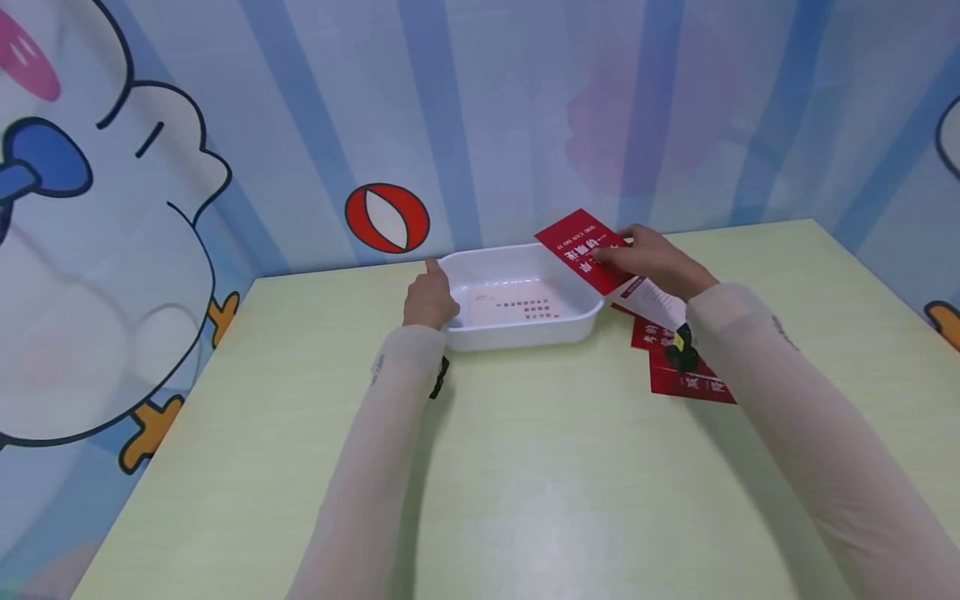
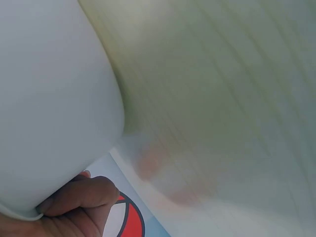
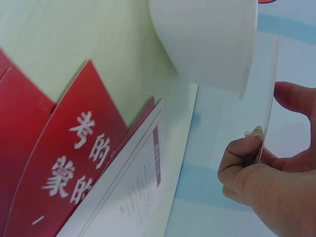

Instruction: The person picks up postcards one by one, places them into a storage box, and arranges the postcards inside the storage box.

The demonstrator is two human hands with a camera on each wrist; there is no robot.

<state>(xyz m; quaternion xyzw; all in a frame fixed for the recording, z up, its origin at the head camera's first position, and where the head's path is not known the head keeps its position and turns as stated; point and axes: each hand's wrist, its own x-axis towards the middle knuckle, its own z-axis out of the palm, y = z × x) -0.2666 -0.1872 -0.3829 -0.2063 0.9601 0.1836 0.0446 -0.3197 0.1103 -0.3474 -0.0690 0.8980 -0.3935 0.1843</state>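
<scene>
A white plastic basin (image 1: 517,335) stands near the table's back edge, and my left hand (image 1: 431,298) grips its left end. In the left wrist view, finger and thumb pinch the basin's rim. My right hand (image 1: 663,260) pinches a red card (image 1: 573,240) with white lettering, tilted over the basin's right end. Edge-on in the right wrist view, that card (image 3: 271,89) is between thumb and fingers. A pale sheet with dark red print (image 1: 517,300) shows inside the basin. Below my right hand lie several red cards (image 3: 84,133) and a white-faced card (image 3: 133,182), overlapping.
The pale yellow-green table (image 1: 540,467) meets a blue striped wall (image 1: 510,125) with cartoon prints just behind the basin. A small black object with a yellow mark (image 1: 681,350) shows beneath my right wrist.
</scene>
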